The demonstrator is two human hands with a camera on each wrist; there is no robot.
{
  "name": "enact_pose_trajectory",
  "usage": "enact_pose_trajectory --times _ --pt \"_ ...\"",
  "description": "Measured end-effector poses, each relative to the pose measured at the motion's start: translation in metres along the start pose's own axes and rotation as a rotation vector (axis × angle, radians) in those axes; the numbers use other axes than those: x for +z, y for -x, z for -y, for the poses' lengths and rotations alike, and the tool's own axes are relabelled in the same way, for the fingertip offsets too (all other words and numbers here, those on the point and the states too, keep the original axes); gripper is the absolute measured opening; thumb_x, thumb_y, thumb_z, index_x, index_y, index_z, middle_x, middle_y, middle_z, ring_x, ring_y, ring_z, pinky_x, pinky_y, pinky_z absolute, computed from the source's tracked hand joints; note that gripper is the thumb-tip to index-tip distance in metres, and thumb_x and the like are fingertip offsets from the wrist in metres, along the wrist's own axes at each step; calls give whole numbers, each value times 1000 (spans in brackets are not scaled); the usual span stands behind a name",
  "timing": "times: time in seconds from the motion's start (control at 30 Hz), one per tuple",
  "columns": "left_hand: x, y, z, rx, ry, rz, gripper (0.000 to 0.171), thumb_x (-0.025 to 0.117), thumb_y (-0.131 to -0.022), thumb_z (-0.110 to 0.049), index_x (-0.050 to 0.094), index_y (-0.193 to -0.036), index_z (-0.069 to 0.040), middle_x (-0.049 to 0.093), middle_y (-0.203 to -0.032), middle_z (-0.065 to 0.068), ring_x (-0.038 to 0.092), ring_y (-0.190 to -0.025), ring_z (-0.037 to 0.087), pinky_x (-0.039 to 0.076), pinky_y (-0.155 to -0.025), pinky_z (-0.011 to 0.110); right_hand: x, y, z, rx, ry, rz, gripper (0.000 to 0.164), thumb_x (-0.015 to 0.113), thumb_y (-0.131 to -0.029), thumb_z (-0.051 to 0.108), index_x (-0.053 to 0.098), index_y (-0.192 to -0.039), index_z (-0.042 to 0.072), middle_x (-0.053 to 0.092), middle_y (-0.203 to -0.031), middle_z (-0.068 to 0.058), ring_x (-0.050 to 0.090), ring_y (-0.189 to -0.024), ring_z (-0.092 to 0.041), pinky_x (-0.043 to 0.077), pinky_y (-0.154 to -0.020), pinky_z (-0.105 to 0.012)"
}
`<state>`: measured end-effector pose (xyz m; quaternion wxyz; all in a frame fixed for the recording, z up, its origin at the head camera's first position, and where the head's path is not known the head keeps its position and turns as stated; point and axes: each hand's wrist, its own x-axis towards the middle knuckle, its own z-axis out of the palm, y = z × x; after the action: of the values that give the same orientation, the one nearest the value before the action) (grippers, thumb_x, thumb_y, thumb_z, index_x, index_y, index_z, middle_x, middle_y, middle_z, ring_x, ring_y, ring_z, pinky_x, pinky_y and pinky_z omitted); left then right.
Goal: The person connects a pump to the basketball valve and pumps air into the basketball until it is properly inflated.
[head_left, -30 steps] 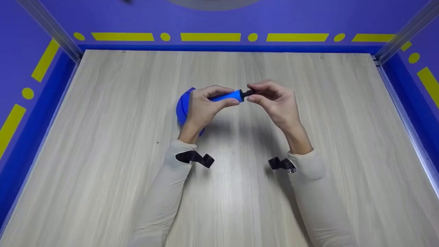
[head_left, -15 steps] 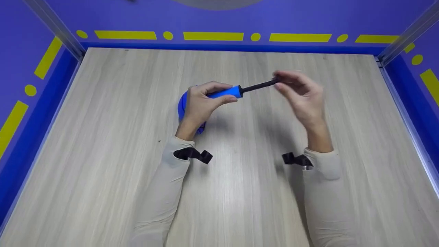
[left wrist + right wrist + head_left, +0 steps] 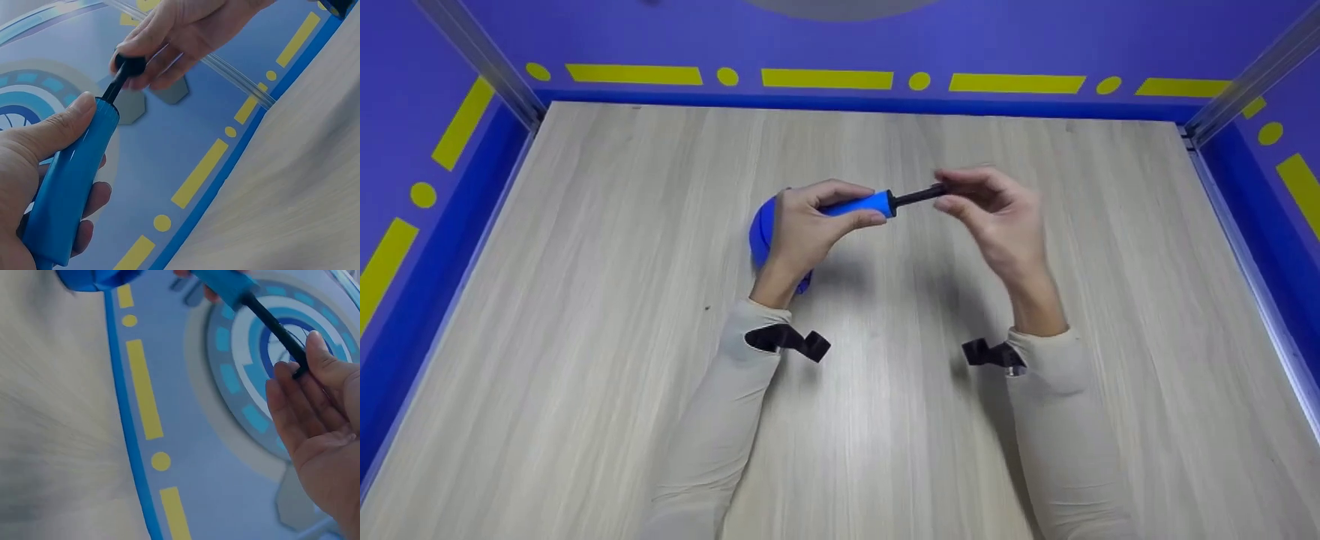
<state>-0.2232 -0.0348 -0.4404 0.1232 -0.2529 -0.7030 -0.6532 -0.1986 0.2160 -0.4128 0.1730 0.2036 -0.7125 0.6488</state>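
Blue object [image 3: 761, 229], partly hidden behind the left hand [image 3: 801, 232], which grips the pump [image 3: 872, 203] above the table [image 3: 870, 435]. The rod [image 3: 915, 196], exposed less than half a second ago, meets the pinching right hand [image 3: 1001, 221]: apparently an inward pumping stroke.

purple-blue wall panels [image 3: 1020, 41] with yellow dashes [image 3: 827, 79] and dots [image 3: 919, 81] meet at metal posts [image 3: 484, 64] behind and beside a pale wood-grain tabletop [image 3: 1147, 262].
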Motion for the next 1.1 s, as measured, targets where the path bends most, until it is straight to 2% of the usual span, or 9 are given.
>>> enact_pose_trajectory --times 0.1,0.2,0.33,0.53,0.63,0.8,0.9,1.0,1.1 --pt "1 1 0 12 -24 6 27 94 -83 -15 83 -104 -1 81 -98 4 77 -92 16 62 -82 36 13 2 -4 8 42 80 26 78 -91 -11 73 -116 -10 75 -115 -19 74 -103 -25 60 -90 -34" --pt "1 1 1 10 -26 8 27 94 -83 -15 84 -104 -2 81 -98 4 77 -92 16 62 -82 35 21 3 -4 6 58 111 27 78 -91 -10 73 -118 -9 75 -116 -16 74 -104 -24 60 -92 -34" --pt "1 2 1 2 -6 12 28 94 -82 -14 84 -105 -2 81 -99 4 77 -93 16 62 -83 36 19 4 -3 -30 106 131 29 78 -93 -8 73 -121 -7 74 -117 -16 73 -104 -22 58 -95 -34" --pt "0 2 4 37 -12 23 29 94 -82 -14 83 -106 -1 81 -100 5 77 -93 16 62 -83 36 10 2 -5 -86 116 171 30 77 -93 -10 73 -123 -7 73 -117 -16 73 -107 -24 57 -97 -37" --pt "-2 2 4 43 -23 19 30 94 -82 -15 83 -106 -2 81 -100 5 77 -94 15 62 -83 36 2 0 -3 -82 99 137 29 76 -93 -11 73 -122 -8 73 -117 -17 73 -107 -26 58 -96 -37" --pt "-7 -1 6 43 -32 0 28 95 -81 -13 83 -104 -1 81 -99 5 77 -92 16 62 -82 36 -26 0 3 -35 14 -14 28 75 -91 -17 73 -118 -13 73 -116 -22 73 -104 -26 58 -91 -30" --pt "-8 -2 6 36 -30 11 28 95 -81 -13 83 -103 -1 81 -99 5 77 -92 16 62 -82 36 -40 1 4 -17 -47 -78 28 73 -89 -21 72 -116 -16 74 -115 -23 74 -103 -26 58 -90 -28" --pt "-7 -2 4 34 -29 19 28 95 -82 -14 83 -103 -1 81 -99 5 77 -93 16 62 -83 36 -45 0 3 -1 -71 -98 28 74 -87 -22 72 -115 -17 75 -114 -22 74 -103 -25 58 -91 -27" --pt "-6 -1 3 31 -19 9 27 94 -81 -13 83 -103 -1 81 -98 5 77 -91 17 62 -82 36 -39 -1 3 8 -80 -92 27 76 -87 -21 73 -114 -16 76 -113 -22 74 -102 -25 58 -89 -28"
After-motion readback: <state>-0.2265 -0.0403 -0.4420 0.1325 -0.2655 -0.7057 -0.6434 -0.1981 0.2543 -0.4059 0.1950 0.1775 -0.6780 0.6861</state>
